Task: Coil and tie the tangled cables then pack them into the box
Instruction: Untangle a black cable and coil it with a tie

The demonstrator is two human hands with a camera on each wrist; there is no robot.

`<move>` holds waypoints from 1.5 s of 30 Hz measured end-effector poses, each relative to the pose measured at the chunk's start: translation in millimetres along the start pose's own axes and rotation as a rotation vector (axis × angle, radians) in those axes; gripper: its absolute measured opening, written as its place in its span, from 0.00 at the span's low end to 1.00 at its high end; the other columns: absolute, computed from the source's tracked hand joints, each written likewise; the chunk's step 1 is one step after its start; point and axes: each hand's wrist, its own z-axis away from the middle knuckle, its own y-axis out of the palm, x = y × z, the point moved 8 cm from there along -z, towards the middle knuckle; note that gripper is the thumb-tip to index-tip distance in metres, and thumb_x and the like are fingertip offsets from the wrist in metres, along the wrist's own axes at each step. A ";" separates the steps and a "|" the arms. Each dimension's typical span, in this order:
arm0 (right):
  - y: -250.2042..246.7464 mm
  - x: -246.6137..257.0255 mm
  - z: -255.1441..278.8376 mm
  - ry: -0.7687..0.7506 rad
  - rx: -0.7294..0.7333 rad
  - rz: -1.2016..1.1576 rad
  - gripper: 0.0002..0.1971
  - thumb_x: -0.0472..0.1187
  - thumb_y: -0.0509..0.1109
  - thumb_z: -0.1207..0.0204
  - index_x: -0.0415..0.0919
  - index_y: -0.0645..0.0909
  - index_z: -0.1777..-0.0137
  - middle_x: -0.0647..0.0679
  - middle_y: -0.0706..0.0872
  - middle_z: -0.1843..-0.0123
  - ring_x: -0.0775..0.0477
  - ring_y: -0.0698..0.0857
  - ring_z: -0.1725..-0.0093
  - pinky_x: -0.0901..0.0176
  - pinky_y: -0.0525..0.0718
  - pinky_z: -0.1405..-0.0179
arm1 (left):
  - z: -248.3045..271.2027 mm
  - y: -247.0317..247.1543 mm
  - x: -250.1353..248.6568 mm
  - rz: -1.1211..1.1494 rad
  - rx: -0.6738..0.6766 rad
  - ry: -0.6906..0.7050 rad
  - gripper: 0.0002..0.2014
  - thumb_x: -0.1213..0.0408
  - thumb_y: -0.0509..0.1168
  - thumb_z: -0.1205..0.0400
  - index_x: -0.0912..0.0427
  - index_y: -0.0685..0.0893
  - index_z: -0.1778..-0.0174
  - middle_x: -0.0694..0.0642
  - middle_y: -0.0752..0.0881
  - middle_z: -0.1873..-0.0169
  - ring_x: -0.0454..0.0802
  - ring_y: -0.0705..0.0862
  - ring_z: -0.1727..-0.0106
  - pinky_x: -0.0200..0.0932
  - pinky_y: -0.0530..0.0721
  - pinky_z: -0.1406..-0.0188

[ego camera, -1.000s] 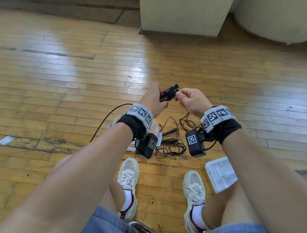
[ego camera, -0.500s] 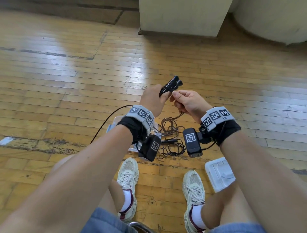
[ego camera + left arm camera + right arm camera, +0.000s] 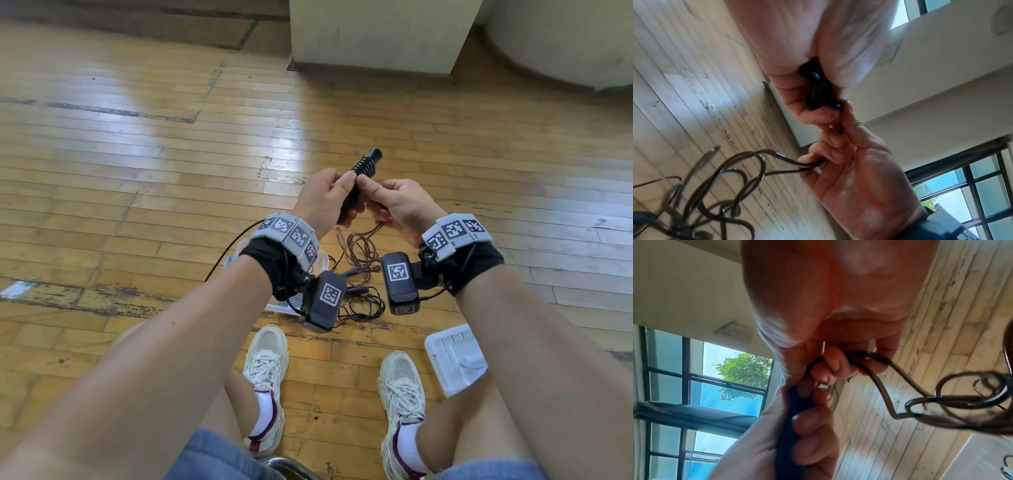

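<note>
The left hand (image 3: pixel 322 202) and right hand (image 3: pixel 399 205) met over the floor (image 3: pixel 137 164), a coiled cable bundle (image 3: pixel 364 168) rising between them. Loose cable (image 3: pixel 359 246) hung below the right hand. The box (image 3: pixel 284 301) lay under the left wrist, its lid (image 3: pixel 455 359) nearer the person, below the right wrist.

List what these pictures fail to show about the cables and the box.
- Box, head view: mostly hidden behind the left wrist and its camera; contents unseen.
- Black bundle: its lower part sits inside the left hand; any tie is hidden.
- Floor cables, left wrist view: blurred; count unclear.
- White lid: partly behind the right leg.
</note>
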 end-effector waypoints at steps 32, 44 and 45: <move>-6.8 10.1 -9.3 -0.036 -0.092 0.127 0.16 0.48 0.57 0.09 0.41 0.79 0.52 0.53 0.77 0.71 0.55 0.72 0.71 0.58 0.71 0.65 | -24.0 7.3 -12.4 -0.872 -0.105 0.255 0.15 0.53 0.57 0.10 0.63 0.77 0.43 0.55 0.83 0.57 0.55 0.80 0.60 0.48 0.77 0.62; -22.2 13.8 -15.9 0.048 -0.075 -0.073 0.09 0.44 0.74 0.20 0.39 0.84 0.57 0.49 0.86 0.68 0.52 0.79 0.67 0.61 0.77 0.64 | -34.4 9.4 4.6 -0.136 -0.086 -0.020 0.15 0.57 0.58 0.10 0.65 0.83 0.51 0.60 0.88 0.62 0.49 0.80 0.73 0.44 0.79 0.77; -23.6 13.3 -16.6 0.055 -0.095 -0.062 0.11 0.46 0.75 0.22 0.40 0.83 0.59 0.49 0.86 0.68 0.53 0.78 0.69 0.61 0.77 0.66 | -34.2 9.5 5.6 -0.100 -0.087 -0.030 0.16 0.57 0.58 0.10 0.65 0.83 0.51 0.59 0.87 0.63 0.49 0.80 0.72 0.43 0.78 0.78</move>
